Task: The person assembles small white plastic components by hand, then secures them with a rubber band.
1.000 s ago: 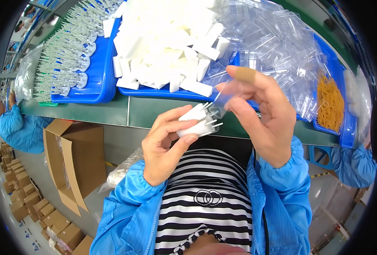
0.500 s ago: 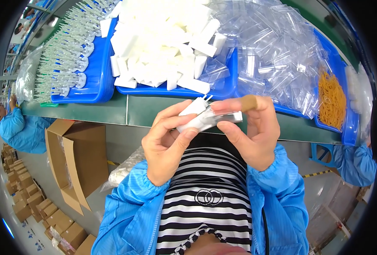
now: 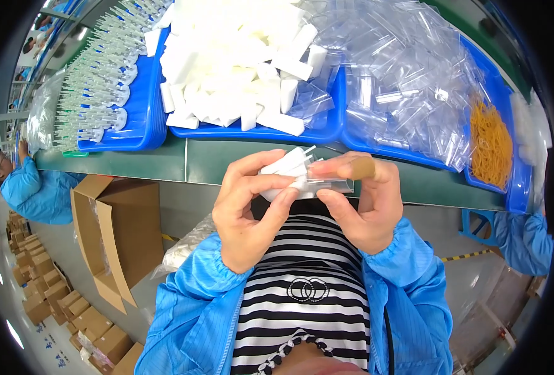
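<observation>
Head view: my left hand (image 3: 247,203) is closed around some white pieces (image 3: 284,164), with a thin prong poking out at the top. My right hand (image 3: 372,201) pinches a small clear sleeve (image 3: 337,185) between thumb and fingers. It is in the gap between my two hands, near the front edge of the green worktop (image 3: 136,164). Its long way runs side to side. One end faces the white pieces, and the other points at my right palm. My right hand has it, but my left fingertips are just beside its left end. The white pieces tilt up to the right. I cannot tell if the sleeve goes around one or only touches it.
</observation>
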`<state>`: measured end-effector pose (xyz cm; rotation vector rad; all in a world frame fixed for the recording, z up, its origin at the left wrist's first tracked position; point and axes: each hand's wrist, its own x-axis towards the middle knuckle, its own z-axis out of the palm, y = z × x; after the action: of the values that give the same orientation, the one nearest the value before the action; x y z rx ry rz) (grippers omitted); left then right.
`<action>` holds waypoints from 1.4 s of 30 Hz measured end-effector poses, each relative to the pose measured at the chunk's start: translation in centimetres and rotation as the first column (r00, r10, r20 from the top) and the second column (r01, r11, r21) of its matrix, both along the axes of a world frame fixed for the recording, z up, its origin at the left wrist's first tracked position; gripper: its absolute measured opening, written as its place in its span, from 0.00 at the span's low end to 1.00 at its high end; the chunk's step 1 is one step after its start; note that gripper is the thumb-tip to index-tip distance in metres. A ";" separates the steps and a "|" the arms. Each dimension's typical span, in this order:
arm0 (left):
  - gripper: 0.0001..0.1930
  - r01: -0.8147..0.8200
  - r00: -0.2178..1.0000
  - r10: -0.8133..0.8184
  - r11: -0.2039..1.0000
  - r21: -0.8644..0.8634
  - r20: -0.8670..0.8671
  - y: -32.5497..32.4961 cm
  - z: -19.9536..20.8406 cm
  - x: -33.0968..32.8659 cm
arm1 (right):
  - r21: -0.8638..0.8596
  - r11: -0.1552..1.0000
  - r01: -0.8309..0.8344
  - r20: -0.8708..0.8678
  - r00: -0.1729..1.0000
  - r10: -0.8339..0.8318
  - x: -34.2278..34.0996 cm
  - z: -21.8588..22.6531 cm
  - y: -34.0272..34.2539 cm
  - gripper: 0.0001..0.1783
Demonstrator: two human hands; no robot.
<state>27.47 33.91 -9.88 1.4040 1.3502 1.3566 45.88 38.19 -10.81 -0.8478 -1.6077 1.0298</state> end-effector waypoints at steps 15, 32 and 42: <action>0.18 0.081 0.996 -0.081 0.997 0.012 0.049 -0.7 1.1 -1.0 | -0.186 0.982 -0.034 -0.032 0.999 0.029 0.5 2.7 1.8 0.13; 0.23 0.076 0.882 -0.107 0.994 0.084 0.459 -1.4 0.3 -1.1 | -0.169 0.961 -0.220 -0.154 0.969 0.195 0.1 2.3 0.5 0.20; 0.26 0.160 0.976 -0.177 0.978 0.130 0.128 -1.5 -0.5 -1.9 | -0.248 0.949 -0.192 -0.048 0.981 0.186 0.4 2.6 1.3 0.15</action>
<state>25.59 32.39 -10.37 1.4392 1.0498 1.4124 46.28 39.46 -8.22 -0.8561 -1.5813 1.3984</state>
